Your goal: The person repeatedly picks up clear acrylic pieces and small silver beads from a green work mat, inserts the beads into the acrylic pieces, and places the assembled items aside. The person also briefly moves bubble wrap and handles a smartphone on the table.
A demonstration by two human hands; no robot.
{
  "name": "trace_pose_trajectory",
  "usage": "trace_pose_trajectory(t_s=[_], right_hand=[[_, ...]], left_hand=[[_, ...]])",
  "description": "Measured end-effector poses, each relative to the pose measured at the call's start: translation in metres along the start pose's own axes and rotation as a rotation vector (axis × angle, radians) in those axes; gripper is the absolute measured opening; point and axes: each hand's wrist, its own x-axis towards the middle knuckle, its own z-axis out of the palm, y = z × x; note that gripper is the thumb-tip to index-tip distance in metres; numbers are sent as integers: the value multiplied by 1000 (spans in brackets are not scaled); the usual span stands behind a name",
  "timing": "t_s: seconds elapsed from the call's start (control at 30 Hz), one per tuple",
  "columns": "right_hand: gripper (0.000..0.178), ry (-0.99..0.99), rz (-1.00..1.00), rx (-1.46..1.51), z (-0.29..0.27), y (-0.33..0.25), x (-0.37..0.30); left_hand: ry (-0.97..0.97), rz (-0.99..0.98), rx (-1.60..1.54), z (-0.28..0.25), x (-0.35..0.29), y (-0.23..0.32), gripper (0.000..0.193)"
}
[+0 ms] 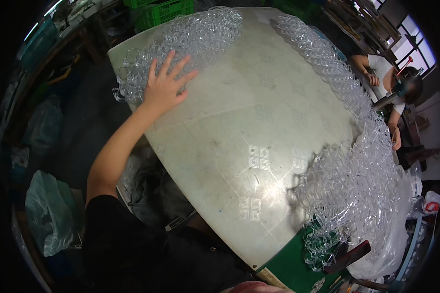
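My left hand [165,90] reaches to the far left part of the table, fingers spread wide. It rests at the near edge of a heap of clear, looped plastic pieces [200,36], with the fingers lying over or against them. The pieces are tangled together, and their exact kind is hard to make out. Nothing is gripped in the hand. My right hand does not show; a blurred pinkish shape at the bottom edge is too cut off to name.
More clear looped pieces [347,185] run along the table's right side, partly on a clear plastic bag [393,244]. A dark flat phone-like object [348,257] lies by a green mat [293,261]. Beyond the table, a person [384,73] sits at the right. Green crates [166,13] stand behind.
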Motion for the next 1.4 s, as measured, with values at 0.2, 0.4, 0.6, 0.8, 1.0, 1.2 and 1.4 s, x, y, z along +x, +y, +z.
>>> trace_pose_trajectory(t_s=[0.2, 0.4, 0.6, 0.8, 1.0, 1.2, 1.4], right_hand=[[16, -6, -4, 0, 1, -1, 1], [14, -37, -76, 35, 19, 12, 18], [13, -96, -132, 32, 19, 58, 25], [19, -154, 3, 113, 20, 19, 41], [19, -129, 78, 136, 16, 20, 34], [17, -123, 162, 291, 8, 26, 26], [15, -101, 115, 397, 3, 22, 30]], left_hand=[[25, 76, 3, 39, 9, -93, 57], [-23, 111, 40, 68, 23, -155, 66], [-122, 10, 186, 68, 34, -142, 70], [280, 166, -232, 54, 54, -30, 62], [84, 763, -1067, -112, 55, 249, 59], [44, 687, -1042, -105, 44, 350, 126], [54, 633, -1138, -83, 71, 372, 131]])
